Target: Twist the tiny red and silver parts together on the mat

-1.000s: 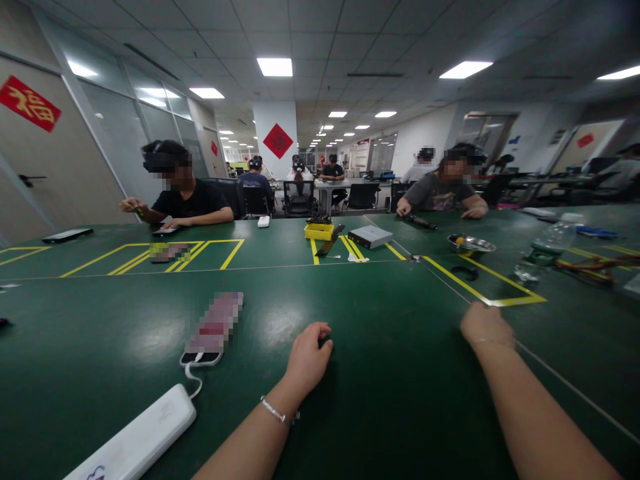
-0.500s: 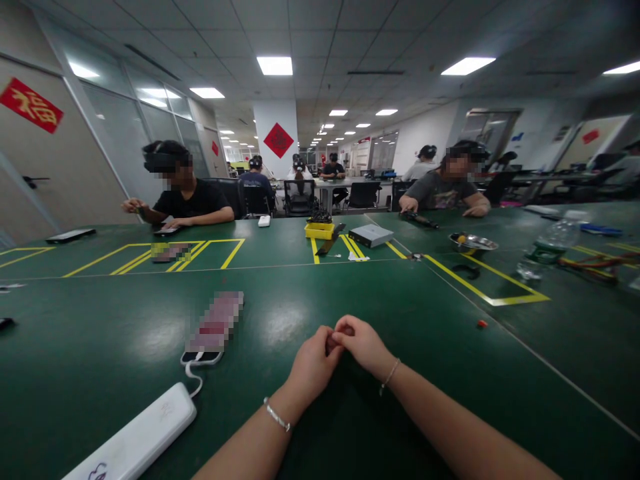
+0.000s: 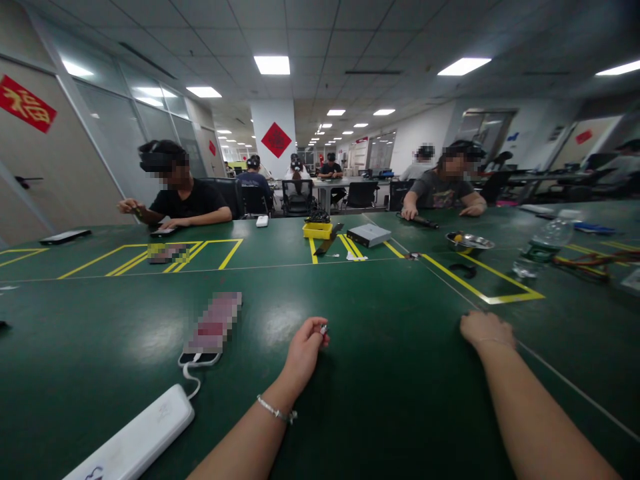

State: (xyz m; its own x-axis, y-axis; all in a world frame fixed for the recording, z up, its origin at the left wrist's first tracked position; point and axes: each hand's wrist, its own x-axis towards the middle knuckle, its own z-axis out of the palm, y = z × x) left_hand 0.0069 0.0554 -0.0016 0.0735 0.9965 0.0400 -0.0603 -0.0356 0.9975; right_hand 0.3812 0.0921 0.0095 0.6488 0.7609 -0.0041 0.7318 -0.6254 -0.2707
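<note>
My left hand [image 3: 306,350] is closed, with a small silvery piece [image 3: 324,329] pinched at its fingertips, just above the green table [image 3: 390,400]. The piece is too small to name. Off to the right, my right hand [image 3: 487,330] is low over the table, its back towards me. Its fingers are mostly hidden, so I cannot tell whether they hold anything. The small red piece seen earlier near that spot is covered from view.
Left of my hands lie a phone [image 3: 213,330] and a white power bank [image 3: 135,433], joined by a cable. Farther back are a yellow tray [image 3: 317,231], a grey box [image 3: 369,235], a metal bowl [image 3: 470,244] and a plastic bottle [image 3: 543,247]. Two people sit across the table.
My hands were together at the middle and are now apart. The right hand has moved right, to where the red piece lay. The left hand has shifted slightly left, exposing the silvery piece.
</note>
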